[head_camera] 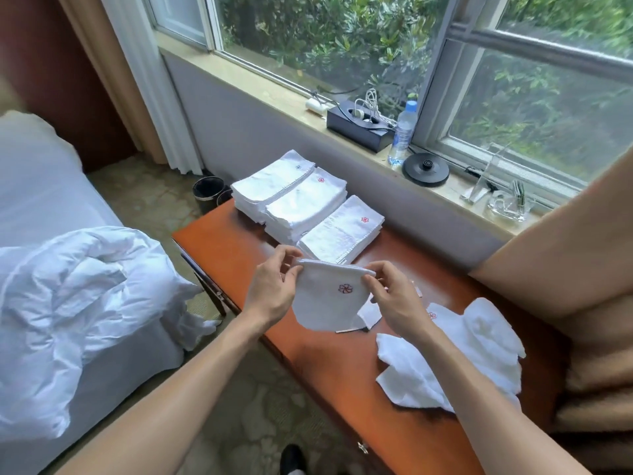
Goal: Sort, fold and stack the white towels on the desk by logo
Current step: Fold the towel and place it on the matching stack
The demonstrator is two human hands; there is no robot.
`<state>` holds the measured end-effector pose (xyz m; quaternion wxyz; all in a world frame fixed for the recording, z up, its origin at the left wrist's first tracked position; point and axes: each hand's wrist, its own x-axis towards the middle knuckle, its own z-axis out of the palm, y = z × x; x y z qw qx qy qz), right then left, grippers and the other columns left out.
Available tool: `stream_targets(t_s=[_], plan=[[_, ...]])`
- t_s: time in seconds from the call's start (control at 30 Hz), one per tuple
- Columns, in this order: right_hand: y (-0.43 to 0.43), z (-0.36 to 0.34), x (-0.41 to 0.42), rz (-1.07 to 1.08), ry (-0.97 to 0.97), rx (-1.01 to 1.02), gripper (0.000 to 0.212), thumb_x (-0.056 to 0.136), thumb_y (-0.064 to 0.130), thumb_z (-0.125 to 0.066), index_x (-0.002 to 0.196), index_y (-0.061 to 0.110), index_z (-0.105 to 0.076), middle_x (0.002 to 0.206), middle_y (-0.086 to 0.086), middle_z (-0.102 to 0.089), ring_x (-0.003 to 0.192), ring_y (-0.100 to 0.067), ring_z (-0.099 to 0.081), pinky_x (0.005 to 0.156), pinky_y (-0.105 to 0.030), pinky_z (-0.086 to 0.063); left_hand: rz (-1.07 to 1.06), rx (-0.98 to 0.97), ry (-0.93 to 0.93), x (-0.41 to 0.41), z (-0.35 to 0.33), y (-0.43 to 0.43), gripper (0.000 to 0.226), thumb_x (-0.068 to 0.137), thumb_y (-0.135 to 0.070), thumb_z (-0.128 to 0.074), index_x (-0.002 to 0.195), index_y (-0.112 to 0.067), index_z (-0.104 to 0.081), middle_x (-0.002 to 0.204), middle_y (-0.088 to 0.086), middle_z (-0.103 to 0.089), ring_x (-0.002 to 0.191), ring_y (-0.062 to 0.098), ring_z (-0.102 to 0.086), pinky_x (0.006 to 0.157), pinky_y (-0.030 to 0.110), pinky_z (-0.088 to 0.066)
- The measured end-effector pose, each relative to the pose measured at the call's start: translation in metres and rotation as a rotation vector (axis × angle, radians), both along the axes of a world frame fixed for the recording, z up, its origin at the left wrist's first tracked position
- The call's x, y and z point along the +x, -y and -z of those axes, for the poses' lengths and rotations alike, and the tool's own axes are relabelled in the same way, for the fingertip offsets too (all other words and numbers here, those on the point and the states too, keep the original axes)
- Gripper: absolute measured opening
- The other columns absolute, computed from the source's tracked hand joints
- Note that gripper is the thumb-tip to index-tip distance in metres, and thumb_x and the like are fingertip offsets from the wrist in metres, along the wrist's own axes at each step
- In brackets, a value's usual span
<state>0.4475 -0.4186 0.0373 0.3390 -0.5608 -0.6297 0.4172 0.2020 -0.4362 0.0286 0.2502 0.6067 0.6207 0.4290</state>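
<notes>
I hold a white towel with a red logo above the wooden desk. My left hand pinches its upper left edge and my right hand pinches its upper right edge, so it hangs between them. Three folded stacks stand at the desk's far end: a blue-logo stack at the far left, a red-logo stack in the middle, and a lower red-logo stack nearest my hands. Unfolded white towels lie in a heap on the desk's right part.
A windowsill behind the desk holds a black box, a water bottle, a kettle base and a glass ashtray. A bed with a crumpled duvet is to the left. Two bins stand on the floor. A curtain hangs at right.
</notes>
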Motion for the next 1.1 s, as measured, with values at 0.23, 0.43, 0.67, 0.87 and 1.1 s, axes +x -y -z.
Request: stream_targets(t_s=[0.23, 0.43, 0.67, 0.87, 1.1], plan=[[-0.019, 0.000, -0.049, -0.093, -0.129, -0.029, 0.011, 0.107, 0.019, -0.055, 0.101, 0.017, -0.064, 0.097, -0.006, -0.069, 0.086, -0.021, -0.069, 0.067, -0.030, -0.061, -0.171, -0.004, -0.099, -0.040, -0.017, -0.009, 0.019, 0.096, -0.017, -0.066, 0.111, -0.028, -0.061, 0.101, -0.010, -0.069, 0.096, 0.012, -0.067, 0.085, 0.044, -0.058], [-0.053, -0.009, -0.123, -0.093, -0.174, -0.125, 0.011, 0.109, 0.028, -0.051, 0.103, 0.019, -0.056, 0.099, -0.006, -0.066, 0.074, -0.019, -0.068, 0.070, -0.048, -0.061, -0.151, -0.043, -0.060, -0.113, -0.015, -0.043, 0.019, 0.101, -0.020, -0.059, 0.103, -0.039, -0.058, 0.095, -0.014, -0.069, 0.077, 0.009, -0.070, 0.075, 0.039, -0.059], [-0.087, -0.015, -0.242, -0.100, -0.120, -0.082, 0.017, 0.110, 0.018, -0.049, 0.113, 0.002, -0.053, 0.110, -0.023, -0.058, 0.098, -0.038, -0.068, 0.059, -0.023, -0.056, -0.041, -0.176, 0.105, -0.231, -0.011, -0.081, 0.027, 0.085, -0.015, -0.063, 0.100, -0.037, -0.055, 0.091, -0.007, -0.071, 0.086, 0.011, -0.071, 0.079, 0.039, -0.059], [-0.106, -0.019, -0.289, -0.026, -0.154, -0.045, 0.012, 0.109, 0.021, -0.051, 0.111, 0.009, -0.054, 0.111, -0.027, -0.063, 0.092, -0.040, -0.070, 0.053, -0.020, -0.050, 0.016, -0.154, 0.108, -0.282, -0.014, -0.122, 0.019, 0.088, -0.013, -0.067, 0.084, -0.031, -0.062, 0.077, -0.009, -0.072, 0.073, 0.006, -0.070, 0.067, 0.022, -0.050], [-0.126, -0.004, -0.257, 0.161, -0.184, -0.096, 0.010, 0.107, 0.023, -0.053, 0.111, 0.019, -0.061, 0.096, 0.004, -0.068, 0.096, -0.016, -0.073, 0.079, -0.054, -0.063, 0.166, -0.189, 0.086, -0.251, -0.015, -0.181, 0.013, 0.094, -0.024, -0.072, 0.089, -0.026, -0.060, 0.087, -0.006, -0.069, 0.081, 0.015, -0.066, 0.072, 0.034, -0.053]])
